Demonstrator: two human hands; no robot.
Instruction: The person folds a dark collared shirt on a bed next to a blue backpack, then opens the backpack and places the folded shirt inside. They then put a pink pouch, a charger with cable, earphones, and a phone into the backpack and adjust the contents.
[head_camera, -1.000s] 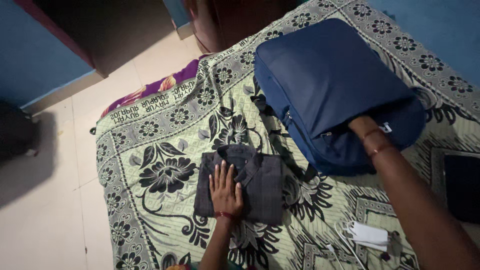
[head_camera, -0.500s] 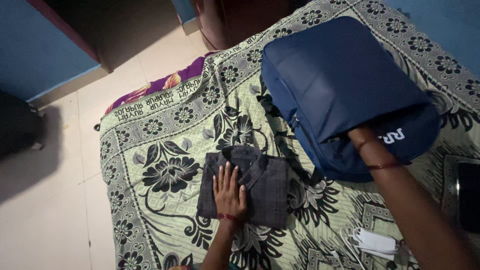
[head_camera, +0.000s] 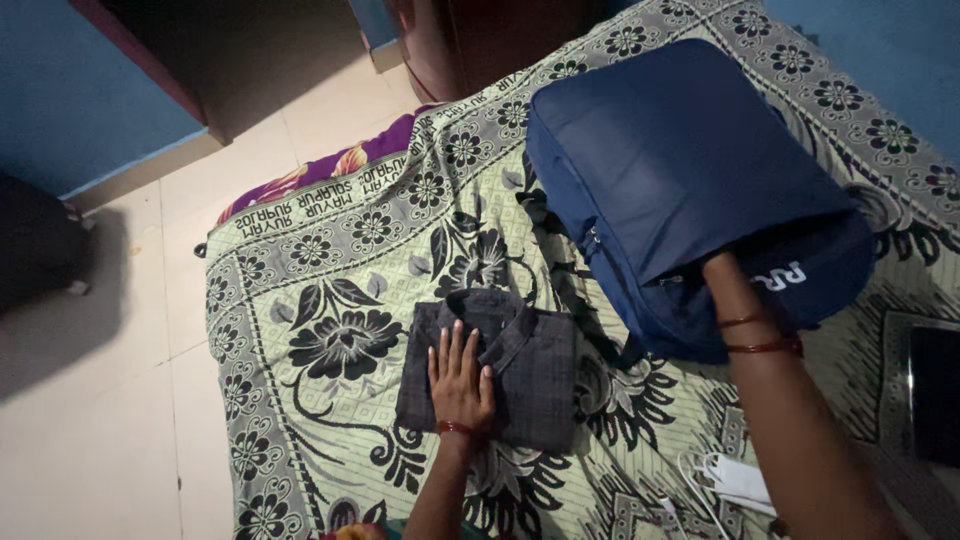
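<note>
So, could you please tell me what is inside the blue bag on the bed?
The right hand goes into the blue bag past the wrist, so the hand is covered. The bag's contents cannot be seen. The left hand lies flat on the folded dark shirt beside it.

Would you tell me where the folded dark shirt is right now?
In the head view, the folded dark shirt lies on the patterned bedspread, under the left hand, just left of the blue bag.

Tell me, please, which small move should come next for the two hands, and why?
Probably the left hand should curl its fingers under the folded dark shirt to lift it. It lies flat on the shirt, and the right hand is inside the blue bag, seemingly holding its mouth open beside the shirt.
</note>
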